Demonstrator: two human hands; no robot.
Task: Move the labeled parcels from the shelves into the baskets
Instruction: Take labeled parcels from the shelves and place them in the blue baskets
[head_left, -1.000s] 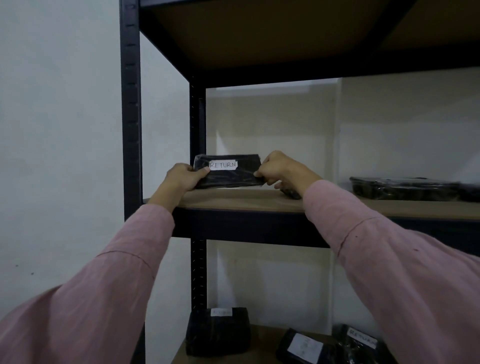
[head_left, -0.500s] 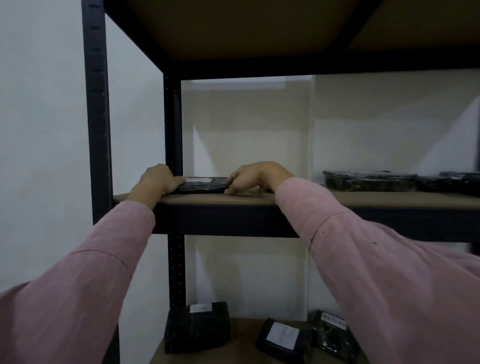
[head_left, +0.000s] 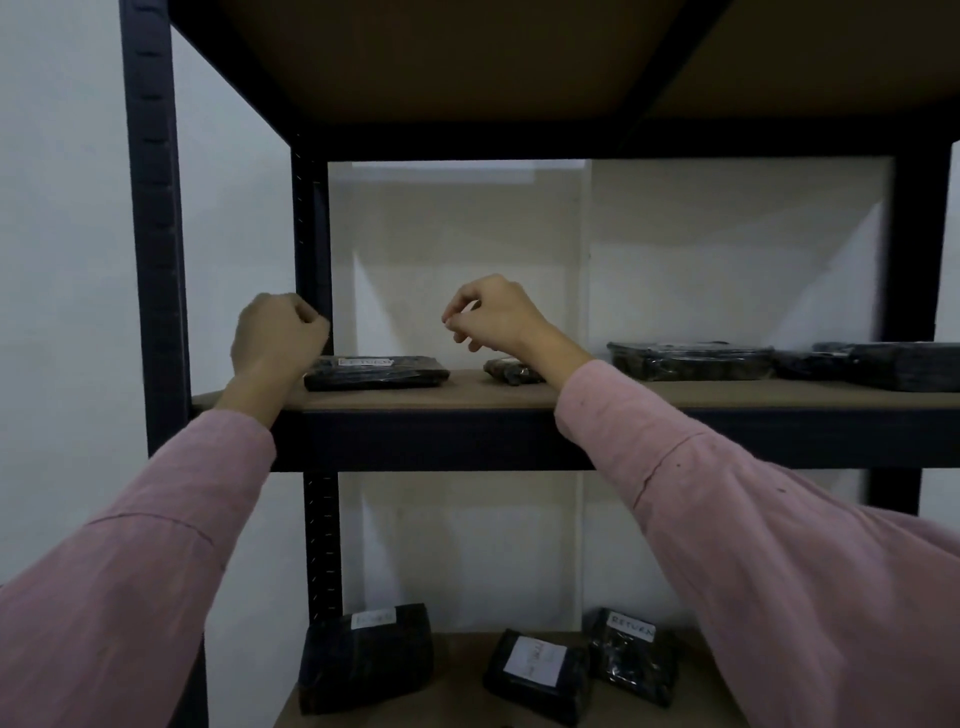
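Both hands are hovering over the middle shelf, holding nothing. The left hand is keeping its fingers curled in a fist just above the left end of a flat parcel, which is lying near the shelf's front left corner with its white label facing up. The right hand is hanging with fingers loosely curled, its wrist hiding part of a small parcel. More black parcels are lying toward the right end. Three labelled parcels are sitting on the lower shelf.

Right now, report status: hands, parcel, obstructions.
Left hand fisted, right hand loosely curled, both empty. Labeled parcel flat on shelf, unheld. Small parcel by right wrist.
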